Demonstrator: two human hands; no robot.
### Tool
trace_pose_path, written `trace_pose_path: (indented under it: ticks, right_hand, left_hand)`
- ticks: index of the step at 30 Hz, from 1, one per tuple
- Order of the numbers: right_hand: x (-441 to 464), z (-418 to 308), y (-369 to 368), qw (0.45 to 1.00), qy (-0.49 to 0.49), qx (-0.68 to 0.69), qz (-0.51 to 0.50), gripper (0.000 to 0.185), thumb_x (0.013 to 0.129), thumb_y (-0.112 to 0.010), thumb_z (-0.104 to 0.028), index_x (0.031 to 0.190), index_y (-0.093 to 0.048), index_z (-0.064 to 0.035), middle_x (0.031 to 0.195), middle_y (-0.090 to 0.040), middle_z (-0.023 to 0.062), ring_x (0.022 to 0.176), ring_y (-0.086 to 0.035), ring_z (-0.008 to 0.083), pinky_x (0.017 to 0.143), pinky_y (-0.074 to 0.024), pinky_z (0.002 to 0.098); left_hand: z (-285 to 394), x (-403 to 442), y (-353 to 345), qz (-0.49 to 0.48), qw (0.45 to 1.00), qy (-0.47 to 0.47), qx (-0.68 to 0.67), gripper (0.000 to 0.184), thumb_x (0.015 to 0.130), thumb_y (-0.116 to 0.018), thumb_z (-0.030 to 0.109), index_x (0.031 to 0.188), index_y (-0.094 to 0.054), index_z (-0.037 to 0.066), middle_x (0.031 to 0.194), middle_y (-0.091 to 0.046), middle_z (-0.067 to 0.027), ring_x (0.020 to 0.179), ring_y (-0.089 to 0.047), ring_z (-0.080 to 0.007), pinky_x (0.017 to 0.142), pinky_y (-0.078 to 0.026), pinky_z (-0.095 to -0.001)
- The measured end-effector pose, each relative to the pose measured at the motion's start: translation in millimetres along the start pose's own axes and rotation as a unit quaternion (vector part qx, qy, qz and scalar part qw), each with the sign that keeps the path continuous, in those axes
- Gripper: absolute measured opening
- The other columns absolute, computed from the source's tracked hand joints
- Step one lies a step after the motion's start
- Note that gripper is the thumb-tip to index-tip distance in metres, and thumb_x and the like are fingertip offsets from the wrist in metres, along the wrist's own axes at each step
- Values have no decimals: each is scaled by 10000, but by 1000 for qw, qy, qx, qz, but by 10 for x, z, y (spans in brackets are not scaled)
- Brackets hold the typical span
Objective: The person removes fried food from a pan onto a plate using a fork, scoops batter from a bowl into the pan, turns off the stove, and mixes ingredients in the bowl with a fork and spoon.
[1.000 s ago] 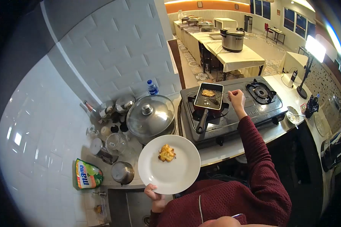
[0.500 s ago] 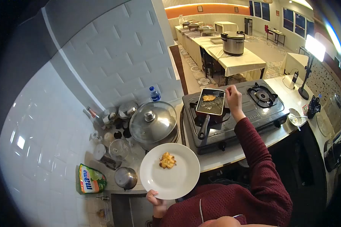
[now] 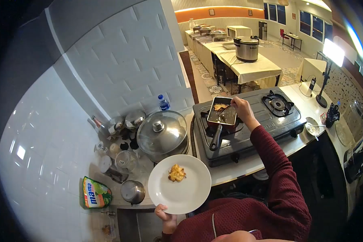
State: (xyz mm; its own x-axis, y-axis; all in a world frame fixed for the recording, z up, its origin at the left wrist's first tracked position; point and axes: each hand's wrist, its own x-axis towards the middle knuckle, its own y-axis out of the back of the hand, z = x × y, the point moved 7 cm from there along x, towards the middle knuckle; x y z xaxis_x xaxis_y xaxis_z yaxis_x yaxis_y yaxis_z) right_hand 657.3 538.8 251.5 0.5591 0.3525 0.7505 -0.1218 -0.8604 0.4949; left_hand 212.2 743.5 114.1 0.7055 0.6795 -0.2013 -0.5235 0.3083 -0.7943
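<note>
The left hand (image 3: 166,215) has a closed grip on the near rim of a plate (image 3: 189,197), over the counter's (image 3: 225,172) front edge. The right hand (image 3: 244,111) pinches a fork (image 3: 225,108) above the pan (image 3: 226,118), near the stove's (image 3: 266,121) left edge. One browned fritter (image 3: 176,173) is plated; another (image 3: 218,106) is still in the pan.

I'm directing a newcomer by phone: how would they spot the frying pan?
Find the wide grey stove. The frying pan sits on its left half. Unlike the round lidded pot nearby, it is rectangular, with one long black handle.
</note>
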Motion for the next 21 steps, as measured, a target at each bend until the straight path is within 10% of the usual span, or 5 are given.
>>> trace_pose_path:
  ticks: [21]
  right_hand:
    - [160,-5,177,998,27,28,41,67,747,-556,-19,809,-572,3,703,-594,182,678,-604,322,582,-465,345]
  left_hand:
    - [29,-4,151,12,1000,10,-11,625,543,-408,93,1147,-429,-66,1032,-529,-147,943,-530,-301,833,-452,-361]
